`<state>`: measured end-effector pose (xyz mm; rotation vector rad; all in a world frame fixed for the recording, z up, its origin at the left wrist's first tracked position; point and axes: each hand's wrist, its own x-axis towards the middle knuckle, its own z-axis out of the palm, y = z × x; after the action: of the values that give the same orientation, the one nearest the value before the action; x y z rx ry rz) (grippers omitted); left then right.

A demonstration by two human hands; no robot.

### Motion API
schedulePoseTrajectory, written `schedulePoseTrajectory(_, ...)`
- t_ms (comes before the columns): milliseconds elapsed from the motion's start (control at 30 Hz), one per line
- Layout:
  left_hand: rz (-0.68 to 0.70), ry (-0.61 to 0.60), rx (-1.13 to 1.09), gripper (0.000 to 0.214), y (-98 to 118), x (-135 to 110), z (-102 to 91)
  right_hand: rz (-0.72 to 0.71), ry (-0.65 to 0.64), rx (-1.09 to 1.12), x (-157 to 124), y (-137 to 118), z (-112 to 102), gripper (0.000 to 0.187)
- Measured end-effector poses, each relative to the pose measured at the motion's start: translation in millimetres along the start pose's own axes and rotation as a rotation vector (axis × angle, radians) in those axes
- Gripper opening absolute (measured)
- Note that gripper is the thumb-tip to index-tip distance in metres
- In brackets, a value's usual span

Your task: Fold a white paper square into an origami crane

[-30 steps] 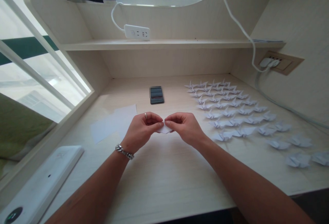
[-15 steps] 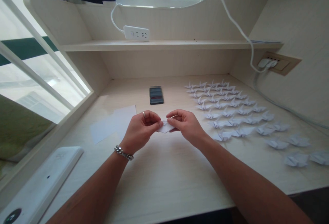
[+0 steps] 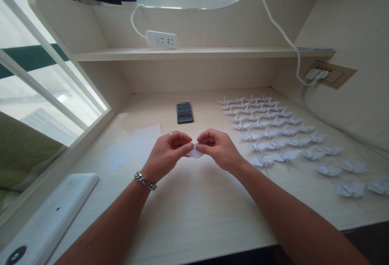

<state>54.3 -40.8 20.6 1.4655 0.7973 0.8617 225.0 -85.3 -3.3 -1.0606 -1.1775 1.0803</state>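
A small folded piece of white paper [image 3: 196,154] is held between my two hands above the desk. My left hand [image 3: 165,151], with a ring and a chain bracelet, pinches its left side between thumb and fingers. On its right side my right hand [image 3: 217,147] grips it the same way, the thumb lying near the top edge. Fingertips cover much of the paper, so its exact folds are hidden. To the right stand several rows of folded white paper cranes [image 3: 276,129]. Flat sheets of white paper [image 3: 130,149] lie left of my left hand.
A dark phone-like object [image 3: 184,113], partly blurred, lies behind my hands. At the front left rests a long white device [image 3: 51,216]. A power strip [image 3: 161,39] sits on the shelf [image 3: 200,54], and its cord runs to a wall socket [image 3: 331,74] at the right.
My right thumb has shifted slightly left along the paper, and the fingertips of both hands are closer together. Everything else stays in place.
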Motion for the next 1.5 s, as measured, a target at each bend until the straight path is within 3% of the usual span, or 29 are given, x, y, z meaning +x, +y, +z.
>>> schedulePoseTrajectory(167,0.057,0.037,0.127,0.021,-2.4,0.5,2.4,0.020,-0.002,-0.036,-1.8,-0.1,0.5,0.018)
schedulePoseTrajectory(467,0.091,0.031,0.150,0.019,-0.8,-1.0,3.6,0.087,-0.026,0.015,-0.1,-1.3,0.8,0.022)
schedulePoseTrajectory(633,0.078,0.047,0.173,0.019,-1.6,-0.7,3.0,-0.019,-0.017,-0.118,-2.8,-0.3,2.6,0.023)
schedulePoseTrajectory(833,-0.014,-0.004,0.025,0.028,3.3,-1.1,0.1,-0.052,0.029,-0.138,-1.1,1.0,-0.9,0.016)
schedulePoseTrajectory(1200,0.149,-0.051,0.616,0.016,1.9,-2.5,6.4,-0.071,0.015,-0.390,-7.5,-3.3,-1.1,0.015)
schedulePoseTrajectory(1500,0.151,-0.085,0.580,0.018,4.0,-1.4,1.2,0.029,-0.038,-0.178,0.4,-1.1,-6.8,0.015)
